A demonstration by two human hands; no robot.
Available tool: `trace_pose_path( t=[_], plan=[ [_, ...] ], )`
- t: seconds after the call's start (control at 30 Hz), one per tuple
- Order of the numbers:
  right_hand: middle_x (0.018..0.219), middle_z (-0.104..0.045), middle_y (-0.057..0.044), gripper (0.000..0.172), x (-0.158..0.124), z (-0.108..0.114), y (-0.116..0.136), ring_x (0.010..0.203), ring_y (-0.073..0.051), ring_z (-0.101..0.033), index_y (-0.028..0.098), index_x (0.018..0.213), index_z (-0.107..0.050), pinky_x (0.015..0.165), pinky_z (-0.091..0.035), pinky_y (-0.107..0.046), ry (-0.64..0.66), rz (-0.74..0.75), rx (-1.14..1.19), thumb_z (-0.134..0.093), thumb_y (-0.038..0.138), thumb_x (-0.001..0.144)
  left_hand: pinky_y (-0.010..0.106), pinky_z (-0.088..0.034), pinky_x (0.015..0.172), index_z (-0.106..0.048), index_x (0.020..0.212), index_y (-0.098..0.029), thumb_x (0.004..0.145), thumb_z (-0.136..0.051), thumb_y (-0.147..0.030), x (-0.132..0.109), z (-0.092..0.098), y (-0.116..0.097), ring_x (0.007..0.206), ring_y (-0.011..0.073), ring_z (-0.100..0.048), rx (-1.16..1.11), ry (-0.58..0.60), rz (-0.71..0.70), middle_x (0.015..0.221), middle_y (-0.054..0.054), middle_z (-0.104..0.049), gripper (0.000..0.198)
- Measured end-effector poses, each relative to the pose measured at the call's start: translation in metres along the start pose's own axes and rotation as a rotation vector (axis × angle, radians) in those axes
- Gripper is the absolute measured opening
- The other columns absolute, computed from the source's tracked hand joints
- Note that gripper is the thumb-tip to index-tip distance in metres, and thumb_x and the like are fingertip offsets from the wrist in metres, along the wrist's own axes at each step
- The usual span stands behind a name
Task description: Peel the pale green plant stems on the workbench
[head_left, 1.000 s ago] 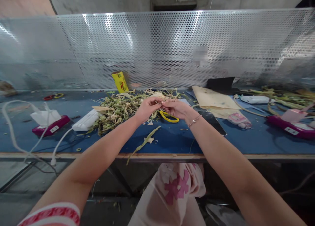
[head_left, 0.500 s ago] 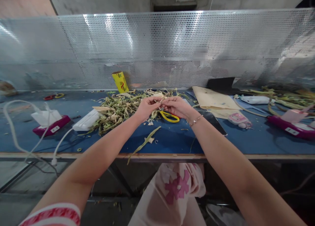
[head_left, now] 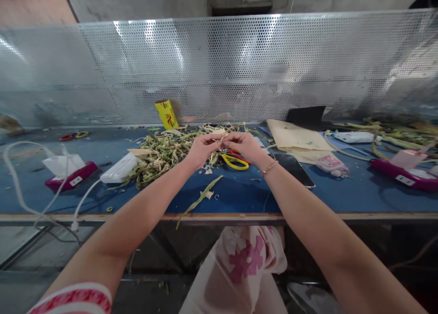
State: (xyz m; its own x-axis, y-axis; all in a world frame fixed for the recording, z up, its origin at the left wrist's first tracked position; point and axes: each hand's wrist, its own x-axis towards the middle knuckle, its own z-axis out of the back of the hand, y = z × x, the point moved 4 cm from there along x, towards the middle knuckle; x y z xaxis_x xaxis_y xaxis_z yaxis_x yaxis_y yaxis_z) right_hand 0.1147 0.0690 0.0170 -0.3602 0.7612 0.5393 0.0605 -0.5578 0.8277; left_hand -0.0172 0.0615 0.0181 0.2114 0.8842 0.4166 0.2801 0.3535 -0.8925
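Observation:
My left hand [head_left: 201, 148] and my right hand [head_left: 243, 146] meet above the blue table [head_left: 239, 191], fingertips pinched together on a small pale piece of plant stem between them. The piece is too small to make out well. Just behind and left of my hands lies a heap of green and pale plant trimmings [head_left: 164, 150]. Scissors with yellow and red handles [head_left: 235, 160] lie on the table under my right hand. A long green strip [head_left: 201, 198] lies near the table's front edge.
A perforated metal screen [head_left: 219, 67] closes the back of the table. On the left stand a magenta device with white paper [head_left: 66, 170], a white box [head_left: 119, 168] and white cables. Cardboard sheets [head_left: 297, 138], a dark phone [head_left: 294, 168], a yellow box [head_left: 166, 114] and more stems lie to the right.
Both hands have risen slightly and drawn closer together over the scissors. Nothing else on the table has moved.

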Motion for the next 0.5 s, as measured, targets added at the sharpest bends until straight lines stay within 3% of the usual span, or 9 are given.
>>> trace_pose_path(
  t=[0.33,0.5],
  plan=[
    [0.077,-0.06,-0.003,0.014,-0.002,-0.002,0.013,0.074,-0.013,-0.056,0.016,0.071,-0.061,0.073,-0.045,-0.028,-0.026,0.091,-0.181,-0.058,0.029,0.07,0.03,-0.049,0.068,-0.068,0.072,-0.015,0.046,-0.077,-0.03,0.002,0.003,0.003,0.06,0.0122,-0.059,-0.004,-0.02,-0.005,0.064,0.002,-0.065,0.031],
    [0.068,-0.057,-0.001,0.014,-0.002,-0.004,0.016,0.067,-0.011,-0.053,0.016,0.065,-0.056,0.067,-0.045,-0.027,-0.034,0.1,-0.252,-0.058,0.029,0.07,0.026,-0.047,0.064,-0.068,0.072,-0.014,0.047,-0.077,-0.027,0.0,0.001,-0.002,0.057,0.0097,-0.056,0.045,-0.008,-0.028,0.063,0.001,-0.065,0.029]
  ],
)
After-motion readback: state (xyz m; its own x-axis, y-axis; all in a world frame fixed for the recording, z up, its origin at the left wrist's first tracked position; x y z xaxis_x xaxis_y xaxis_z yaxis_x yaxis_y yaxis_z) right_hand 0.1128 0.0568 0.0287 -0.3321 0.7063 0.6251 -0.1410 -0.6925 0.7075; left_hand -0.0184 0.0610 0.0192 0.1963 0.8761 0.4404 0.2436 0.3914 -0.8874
